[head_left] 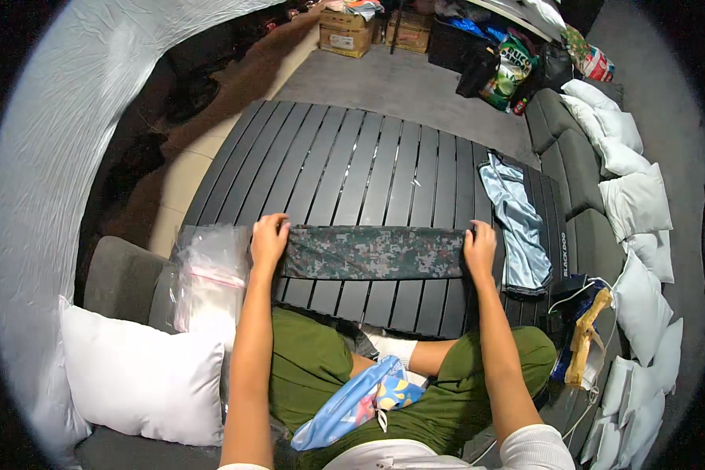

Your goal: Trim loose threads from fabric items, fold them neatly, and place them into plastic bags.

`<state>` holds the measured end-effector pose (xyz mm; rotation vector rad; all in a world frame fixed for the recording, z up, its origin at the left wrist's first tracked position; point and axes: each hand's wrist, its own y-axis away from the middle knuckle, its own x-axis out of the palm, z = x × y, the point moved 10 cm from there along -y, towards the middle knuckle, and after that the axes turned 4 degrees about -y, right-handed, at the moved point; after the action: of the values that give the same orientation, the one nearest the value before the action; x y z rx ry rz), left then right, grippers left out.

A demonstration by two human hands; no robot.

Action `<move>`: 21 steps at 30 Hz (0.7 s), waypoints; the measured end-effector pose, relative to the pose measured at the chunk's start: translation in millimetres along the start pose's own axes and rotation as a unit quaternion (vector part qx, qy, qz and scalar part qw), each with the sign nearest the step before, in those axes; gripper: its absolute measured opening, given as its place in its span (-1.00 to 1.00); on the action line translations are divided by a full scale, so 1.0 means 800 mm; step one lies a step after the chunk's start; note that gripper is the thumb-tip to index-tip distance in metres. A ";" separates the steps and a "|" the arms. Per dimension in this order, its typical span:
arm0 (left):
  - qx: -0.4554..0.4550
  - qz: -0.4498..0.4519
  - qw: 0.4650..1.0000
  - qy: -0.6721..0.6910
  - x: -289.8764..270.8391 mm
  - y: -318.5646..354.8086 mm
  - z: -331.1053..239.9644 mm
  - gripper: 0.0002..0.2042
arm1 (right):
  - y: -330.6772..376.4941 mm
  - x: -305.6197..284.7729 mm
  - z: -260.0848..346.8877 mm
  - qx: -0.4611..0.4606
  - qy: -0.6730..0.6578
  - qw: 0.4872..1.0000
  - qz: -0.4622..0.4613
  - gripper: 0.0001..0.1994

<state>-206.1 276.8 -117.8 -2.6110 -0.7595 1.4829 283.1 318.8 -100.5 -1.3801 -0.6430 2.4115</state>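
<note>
I see my left hand point(269, 239) and right hand point(479, 249) each grasping one end of a folded camouflage cloth point(374, 252), stretched flat on the near worktop point(352, 168).

Even indoor light, heavy fisheye warp

Soft overhead light falls brightest on the white pillows point(634, 204) and the pale wall point(47, 157); faint glare streaks the dark slatted table point(352, 164). Shadows deepen beside the table on the left. The centre is sharp, while straight slats bow outward and a black vignette rings the softer rim
</note>
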 end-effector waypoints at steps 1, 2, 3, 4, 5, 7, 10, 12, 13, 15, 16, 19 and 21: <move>0.062 0.036 0.997 0.000 0.011 0.003 -0.018 -0.87 | 0.004 0.012 0.014 -0.030 -0.007 0.999 0.038 -0.77; 0.126 0.071 0.990 0.001 0.023 0.007 -0.036 -0.88 | 0.010 0.026 0.020 -0.060 -0.014 0.995 0.074 -0.77; 0.114 0.090 0.989 -0.023 0.035 0.010 -0.032 -0.89 | 0.019 0.036 0.026 -0.086 0.018 0.992 0.089 -0.73; 0.116 0.090 0.989 -0.022 0.038 0.009 -0.032 -0.89 | 0.025 0.036 0.022 -0.086 0.019 0.992 0.088 -0.73; 0.089 0.063 0.994 -0.029 0.031 0.006 -0.018 -0.91 | 0.030 0.041 0.021 -0.063 0.056 0.992 0.093 -0.70; 0.067 0.018 0.996 -0.048 0.017 0.004 0.004 -0.92 | 0.031 0.050 0.016 -0.031 0.110 0.985 0.129 -0.61; 0.098 -0.021 0.986 -0.136 0.017 0.010 -0.022 -0.91 | 0.033 0.036 -0.007 -0.017 0.170 0.981 0.097 -0.58; 0.122 -0.046 0.982 -0.133 0.011 0.017 -0.032 -0.90 | 0.029 0.018 0.006 -0.015 0.183 0.983 0.030 -0.57; 0.135 -0.041 0.979 -0.146 0.012 0.019 -0.036 -0.89 | 0.030 0.010 -0.018 0.096 0.144 0.985 0.026 -0.56; 0.152 -0.032 0.976 -0.155 0.018 0.024 -0.048 -0.87 | 0.040 -0.006 -0.059 0.225 0.131 0.965 0.005 -0.52; 0.127 -0.025 0.973 -0.190 0.019 0.023 -0.045 -0.84 | 0.041 -0.011 -0.065 0.228 0.132 0.965 0.002 -0.52; 0.069 -0.031 0.962 -0.261 0.011 0.022 -0.031 -0.74 | 0.051 0.004 -0.083 0.311 0.086 0.942 0.090 -0.50; 0.093 -0.058 0.970 -0.216 0.005 0.030 -0.061 -0.72 | 0.054 0.009 -0.100 0.341 0.069 0.930 0.120 -0.51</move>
<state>-155.3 267.2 -101.0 -2.0952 -0.7420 2.0032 347.9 303.4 -163.3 -1.3351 0.4039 2.3285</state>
